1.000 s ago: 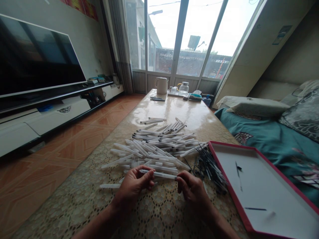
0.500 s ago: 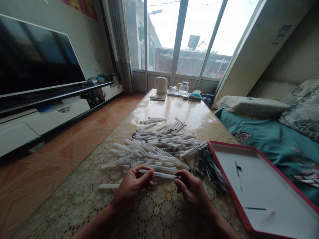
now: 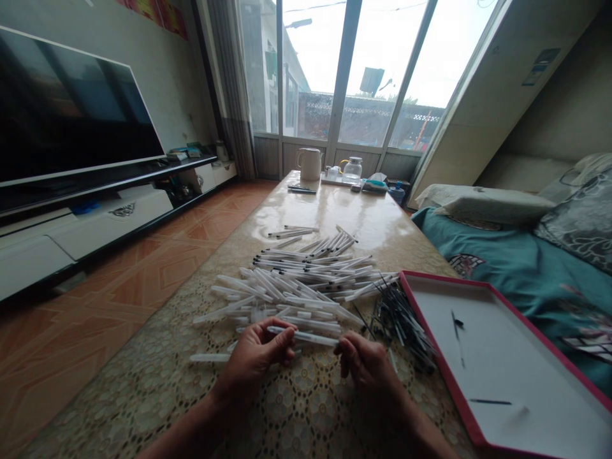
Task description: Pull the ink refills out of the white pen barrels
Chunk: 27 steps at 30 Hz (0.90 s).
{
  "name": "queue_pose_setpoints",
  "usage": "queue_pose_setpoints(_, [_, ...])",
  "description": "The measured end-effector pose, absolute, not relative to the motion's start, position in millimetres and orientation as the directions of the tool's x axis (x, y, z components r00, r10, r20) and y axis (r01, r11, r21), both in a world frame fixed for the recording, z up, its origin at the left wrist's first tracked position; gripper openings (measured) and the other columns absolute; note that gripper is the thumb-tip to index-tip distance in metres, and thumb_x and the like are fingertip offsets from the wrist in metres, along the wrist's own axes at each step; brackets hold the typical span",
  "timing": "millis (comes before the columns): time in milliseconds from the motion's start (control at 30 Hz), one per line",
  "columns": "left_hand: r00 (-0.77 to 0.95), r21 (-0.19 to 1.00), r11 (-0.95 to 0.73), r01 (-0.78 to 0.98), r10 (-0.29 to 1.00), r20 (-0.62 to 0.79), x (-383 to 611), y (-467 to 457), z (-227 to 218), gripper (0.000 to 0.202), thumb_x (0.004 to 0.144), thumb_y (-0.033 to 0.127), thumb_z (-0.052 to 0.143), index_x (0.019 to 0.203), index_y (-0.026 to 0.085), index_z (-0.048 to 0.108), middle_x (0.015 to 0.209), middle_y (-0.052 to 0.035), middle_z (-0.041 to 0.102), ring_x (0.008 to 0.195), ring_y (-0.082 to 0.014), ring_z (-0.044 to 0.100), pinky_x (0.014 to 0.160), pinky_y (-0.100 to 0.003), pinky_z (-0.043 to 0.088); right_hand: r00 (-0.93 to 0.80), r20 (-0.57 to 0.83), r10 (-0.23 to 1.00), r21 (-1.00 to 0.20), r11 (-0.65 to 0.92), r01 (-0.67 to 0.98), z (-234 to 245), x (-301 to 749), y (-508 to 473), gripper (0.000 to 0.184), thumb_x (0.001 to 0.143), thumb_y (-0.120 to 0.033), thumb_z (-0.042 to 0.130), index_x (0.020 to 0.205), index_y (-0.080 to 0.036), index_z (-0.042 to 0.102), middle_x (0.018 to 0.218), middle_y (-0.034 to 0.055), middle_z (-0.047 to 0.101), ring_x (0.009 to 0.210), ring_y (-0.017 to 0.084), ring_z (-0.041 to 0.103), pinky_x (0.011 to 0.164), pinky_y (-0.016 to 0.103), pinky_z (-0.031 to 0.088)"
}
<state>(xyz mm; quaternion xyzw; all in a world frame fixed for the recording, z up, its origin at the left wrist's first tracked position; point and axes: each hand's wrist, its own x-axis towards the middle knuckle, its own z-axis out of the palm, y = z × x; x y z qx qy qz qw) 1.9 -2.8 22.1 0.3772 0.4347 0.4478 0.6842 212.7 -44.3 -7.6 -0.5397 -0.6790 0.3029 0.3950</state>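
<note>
white pen barrel (image 3: pixel 306 336) | left hand (image 3: pixel 255 360): fingers together, clamped on 1 end | right hand (image 3: pixel 366 370): fingertips pinching other end

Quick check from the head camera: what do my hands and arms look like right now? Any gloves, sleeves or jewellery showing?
Your left hand and right hand are bare: no gloves, and no ring, watch or bracelet that I can make out. Your left forearm and right forearm are bare too, with no sleeve in view.
</note>
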Motion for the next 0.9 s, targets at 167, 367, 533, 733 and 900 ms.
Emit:
queue_pose_setpoints(167, [0.216,0.900,0.309,-0.307,0.944,-0.250,1.8,-2.6,20.8,0.032,0.057,0.033,0.086,0.072,0.012,0.067,0.055,0.0018,0.063,0.044,-0.0077,0.055,0.043,-0.016,0.041,-0.066,0.256,0.964,-0.849,0.257,0.461,-9.3,211.2,-44.1,0.032,0.093,-0.045,0.044,0.086,-0.018,0.058,0.056,-0.0003,0.062,0.050,0.013,0.057,0.052,0.021,0.040])
queue_pose_setpoints(367, [0.227,0.900,0.316,-0.300,0.940,-0.254,1.9,-3.1,22.5,0.033,0.056,0.033,0.086,0.072,0.012,0.067,0.056,0.0014,0.063,0.045,-0.0084,0.056,0.043,-0.017,0.042,-0.088,0.232,0.969,-0.852,0.246,0.461,-7.7,210.8,-44.2,0.042,0.096,-0.048,0.036,0.077,-0.018,0.059,0.051,-0.0006,0.061,0.048,0.013,0.057,0.052,0.021,0.040])
queue_pose_setpoints(533, [0.211,0.909,0.291,-0.299,0.949,-0.235,2.1,-2.2,18.9,0.033,0.057,0.035,0.086,0.072,0.012,0.067,0.055,0.0017,0.062,0.043,-0.0085,0.054,0.042,-0.018,0.042,-0.080,0.208,0.975,-0.881,0.222,0.418,-9.9,212.0,-44.3,0.032,0.094,-0.046,0.043,0.081,-0.019,0.054,0.058,-0.0011,0.060,0.048,0.011,0.052,0.049,0.021,0.039])
queue_pose_setpoints(733, [0.159,0.886,0.309,-0.347,0.950,-0.269,-7.0,4.2,17.1,0.037,0.055,0.036,0.087,0.074,0.014,0.066,0.052,0.0023,0.062,0.046,-0.0088,0.054,0.043,-0.017,0.041,-0.014,0.053,0.999,-0.997,0.054,0.049,-1.5,208.8,-45.6,0.027,0.087,-0.046,0.056,0.092,-0.020,0.048,0.069,-0.0022,0.059,0.045,0.008,0.051,0.041,0.019,0.040])
queue_pose_setpoints(900, [0.194,0.891,0.300,-0.342,0.950,-0.245,-8.4,4.7,17.7,0.034,0.058,0.034,0.086,0.076,0.013,0.066,0.055,0.0013,0.063,0.047,-0.0086,0.055,0.044,-0.017,0.042,-0.032,-0.074,0.997,-0.983,-0.078,-0.166,3.9,205.1,-45.3,0.035,0.080,-0.049,0.064,0.093,-0.021,0.048,0.075,0.0003,0.063,0.043,0.009,0.051,0.030,0.015,0.032])
